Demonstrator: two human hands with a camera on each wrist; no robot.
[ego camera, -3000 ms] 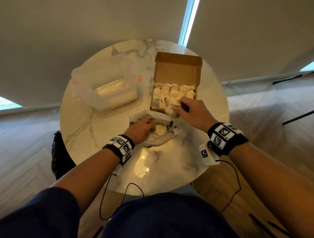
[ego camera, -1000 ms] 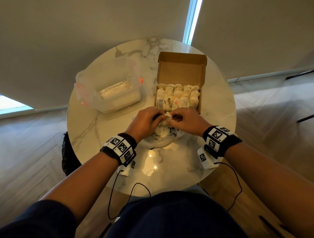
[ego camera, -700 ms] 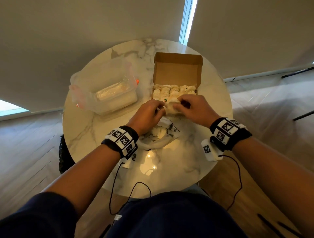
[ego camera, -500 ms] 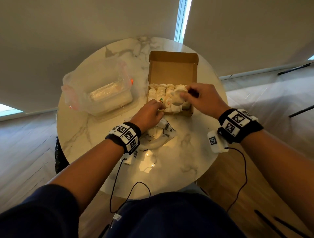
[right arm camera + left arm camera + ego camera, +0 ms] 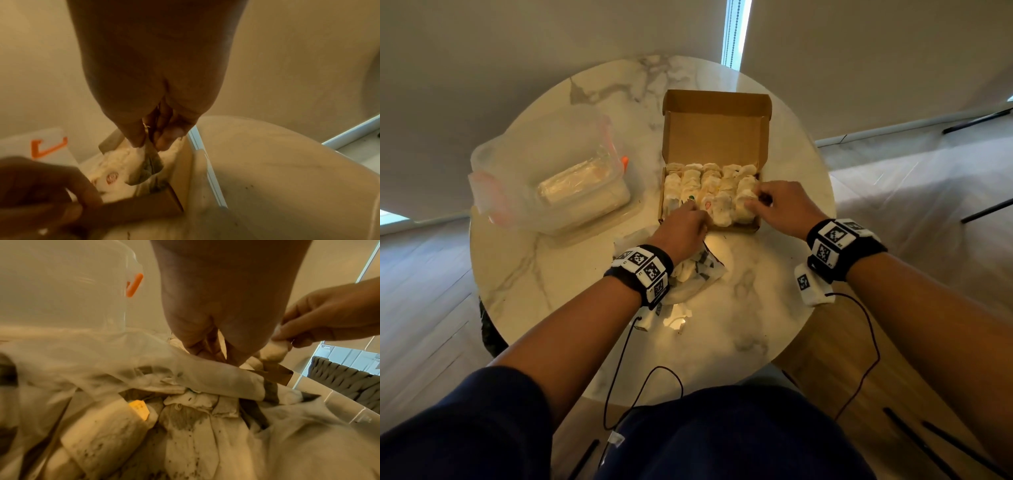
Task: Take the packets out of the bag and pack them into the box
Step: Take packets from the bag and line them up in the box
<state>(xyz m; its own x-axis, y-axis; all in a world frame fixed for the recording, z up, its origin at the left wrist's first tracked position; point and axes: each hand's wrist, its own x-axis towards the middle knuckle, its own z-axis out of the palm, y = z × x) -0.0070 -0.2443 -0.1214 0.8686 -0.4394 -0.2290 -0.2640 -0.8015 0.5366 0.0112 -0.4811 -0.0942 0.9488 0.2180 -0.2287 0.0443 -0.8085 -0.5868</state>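
The brown cardboard box (image 5: 715,137) stands open on the round marble table (image 5: 739,325), its tray filled with rows of white packets (image 5: 702,185). My right hand (image 5: 751,202) pinches one white packet (image 5: 150,164) by its top, low over the box's front right corner. My left hand (image 5: 693,209) is at the box's front left edge, thumb and finger on the front wall (image 5: 144,206). The crumpled translucent bag (image 5: 698,274) lies under my left wrist. Several more packets (image 5: 195,426) lie inside it.
A clear plastic container (image 5: 551,181) with orange clips sits on the table's left half, close beside the box. Wrist-band cables hang off the table's near edge. The table is small and round, with wooden floor all around it.
Both hands left the bag. My right hand carried a packet to the box and lowered it at the front right corner, while my left hand moved onto the box's front edge.
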